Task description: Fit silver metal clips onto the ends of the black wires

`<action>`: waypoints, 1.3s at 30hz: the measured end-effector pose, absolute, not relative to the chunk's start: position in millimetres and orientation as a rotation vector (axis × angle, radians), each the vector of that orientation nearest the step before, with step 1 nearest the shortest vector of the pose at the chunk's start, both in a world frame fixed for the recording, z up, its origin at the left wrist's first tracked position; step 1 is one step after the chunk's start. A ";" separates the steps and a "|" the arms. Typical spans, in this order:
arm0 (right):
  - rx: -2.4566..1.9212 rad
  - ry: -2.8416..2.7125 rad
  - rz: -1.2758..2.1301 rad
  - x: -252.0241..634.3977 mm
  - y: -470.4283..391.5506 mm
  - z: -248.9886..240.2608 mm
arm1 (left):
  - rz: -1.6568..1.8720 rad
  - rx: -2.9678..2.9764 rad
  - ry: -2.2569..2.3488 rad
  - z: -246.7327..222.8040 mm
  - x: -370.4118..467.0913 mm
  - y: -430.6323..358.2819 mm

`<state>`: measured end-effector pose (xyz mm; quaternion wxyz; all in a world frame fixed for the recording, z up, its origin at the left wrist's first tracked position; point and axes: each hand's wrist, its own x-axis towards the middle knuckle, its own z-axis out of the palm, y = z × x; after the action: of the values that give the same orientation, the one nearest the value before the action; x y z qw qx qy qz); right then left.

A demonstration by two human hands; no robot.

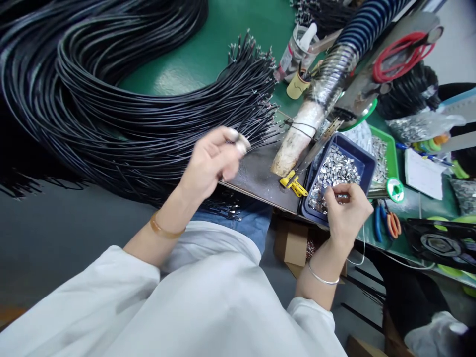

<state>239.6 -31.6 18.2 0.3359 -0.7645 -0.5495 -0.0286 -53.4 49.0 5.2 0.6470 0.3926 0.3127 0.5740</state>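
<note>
My left hand (pixel 213 161) is raised beside the tips of the black cables (pixel 167 114), thumb and fingers pinched together. White covers show on its fingertips; whatever lies between them is too small to make out. Over at the right, my right hand (pixel 347 213) reaches over the near side of a dark blue tray (pixel 366 163). Its thumb and forefinger are closed down at the small silvery metal pieces (pixel 336 168) in the tray. Whether a piece is between those fingers is hidden.
A fume hose (pixel 297 134) comes down between my hands, near a yellow clip (pixel 293 183). Beyond the tray stands a green tray (pixel 390 148). Pliers (pixel 392 223), a solder spool (pixel 394 190) and a black fan (pixel 441 245) lie to the right. A seated person's dark-clothed leg (pixel 409 282) shows lower right.
</note>
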 end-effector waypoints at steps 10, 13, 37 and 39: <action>-1.448 -1.199 0.388 158.3 -60.1 25.1 | 0.742 0.750 0.548 -2.0 -6.4 0.0; -1.449 -1.276 0.163 143.0 -57.4 11.6 | 0.840 0.833 0.655 0.1 -1.9 -1.1; -1.439 -1.304 0.662 156.3 -54.1 -6.3 | 1.338 2.479 0.888 -19.7 -9.1 -4.2; -1.408 -1.281 0.691 156.5 -53.5 -7.7 | 1.388 2.515 0.877 -20.6 -8.9 -4.8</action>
<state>156.5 -53.5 -7.7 0.5297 -0.5897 -0.5365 0.2894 -8.9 -4.8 -20.6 0.0691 0.8354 0.2914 0.4609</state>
